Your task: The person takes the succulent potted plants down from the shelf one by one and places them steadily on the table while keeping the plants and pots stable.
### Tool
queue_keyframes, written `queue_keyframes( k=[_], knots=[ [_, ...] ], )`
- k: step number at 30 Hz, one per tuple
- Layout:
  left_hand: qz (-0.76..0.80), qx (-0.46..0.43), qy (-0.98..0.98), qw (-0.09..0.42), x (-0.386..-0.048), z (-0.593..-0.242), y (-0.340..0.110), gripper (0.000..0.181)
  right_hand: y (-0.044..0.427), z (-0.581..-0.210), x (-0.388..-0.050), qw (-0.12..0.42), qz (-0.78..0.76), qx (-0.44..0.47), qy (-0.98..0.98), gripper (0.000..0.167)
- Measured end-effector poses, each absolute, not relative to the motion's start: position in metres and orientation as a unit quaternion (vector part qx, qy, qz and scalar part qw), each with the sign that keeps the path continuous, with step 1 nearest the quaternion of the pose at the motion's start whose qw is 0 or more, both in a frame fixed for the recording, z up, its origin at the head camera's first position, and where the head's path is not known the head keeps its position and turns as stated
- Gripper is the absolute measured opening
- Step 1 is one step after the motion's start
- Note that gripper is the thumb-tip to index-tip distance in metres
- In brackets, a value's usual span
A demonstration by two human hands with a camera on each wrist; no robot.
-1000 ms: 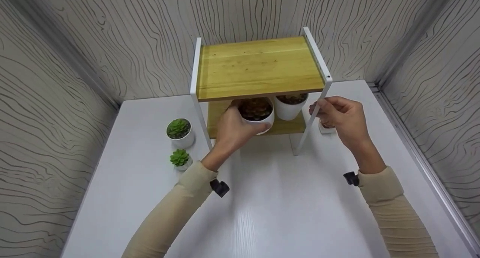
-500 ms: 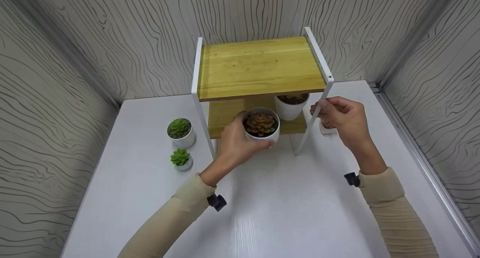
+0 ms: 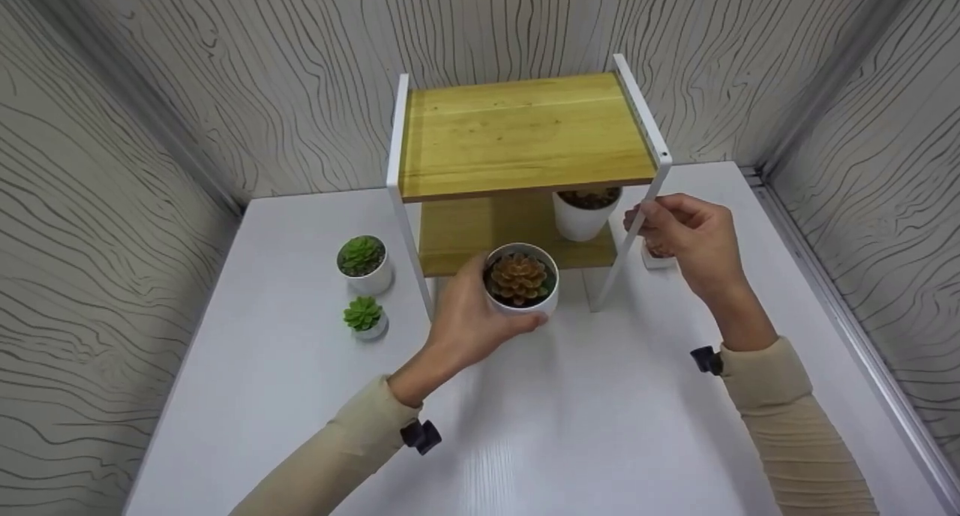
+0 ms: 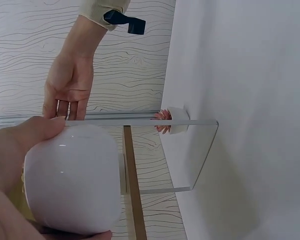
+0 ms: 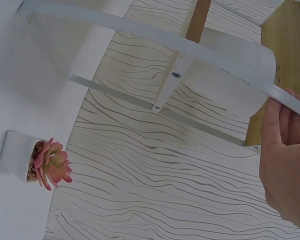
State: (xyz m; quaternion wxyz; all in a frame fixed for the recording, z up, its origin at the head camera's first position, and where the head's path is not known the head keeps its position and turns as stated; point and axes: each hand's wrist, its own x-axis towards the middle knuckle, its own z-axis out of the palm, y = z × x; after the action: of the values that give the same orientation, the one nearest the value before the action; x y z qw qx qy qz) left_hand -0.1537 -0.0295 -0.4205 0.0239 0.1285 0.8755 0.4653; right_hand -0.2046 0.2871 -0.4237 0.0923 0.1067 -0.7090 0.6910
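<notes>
My left hand (image 3: pixel 469 321) grips a white pot with a brown-orange succulent (image 3: pixel 520 280), its thumb across the near side. The pot is off the shelf, in front of the lower board (image 3: pixel 480 235); in the left wrist view the white pot (image 4: pixel 72 180) fills the lower left. Meanwhile my right hand (image 3: pixel 697 246) holds the right front post (image 3: pixel 636 223) of the two-tier shelf (image 3: pixel 525 133), just below the top board. In the right wrist view the right hand's fingers (image 5: pixel 273 122) are curled at the white post. Another white potted succulent (image 3: pixel 585 220) stands on the lower board, partly hidden by the top board.
Two white pots with green succulents, one larger (image 3: pixel 367 268) and one smaller (image 3: pixel 365 319), stand left of the shelf on the white table (image 3: pixel 555 426). A pink succulent in a square white pot (image 5: pixel 52 162) stands right of the shelf. Wood-patterned walls (image 3: pixel 247 73) enclose the table.
My left hand has drawn the brown-orange succulent's pot off the lower board and out toward me. My right hand keeps its place on the post.
</notes>
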Motion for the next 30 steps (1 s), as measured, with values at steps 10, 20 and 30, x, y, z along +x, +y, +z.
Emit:
queue_keyframes(
  k=[10,20,30],
  knots=[
    [0.467,0.126,0.874,0.03,-0.148,-0.426,-0.034,0.097,0.288,-0.425,-0.204,0.091,0.702,0.109,-0.698,0.027],
    [0.46,0.118,0.879,0.037,-0.141,-0.434,-0.037,0.1,0.288,-0.424,-0.205,0.093,0.694,0.102,-0.707,0.027],
    [0.469,0.12,0.874,0.04,-0.137,-0.445,-0.04,0.101,0.287,-0.425,-0.205,0.094,0.696,0.103,-0.704,0.026]
  ],
)
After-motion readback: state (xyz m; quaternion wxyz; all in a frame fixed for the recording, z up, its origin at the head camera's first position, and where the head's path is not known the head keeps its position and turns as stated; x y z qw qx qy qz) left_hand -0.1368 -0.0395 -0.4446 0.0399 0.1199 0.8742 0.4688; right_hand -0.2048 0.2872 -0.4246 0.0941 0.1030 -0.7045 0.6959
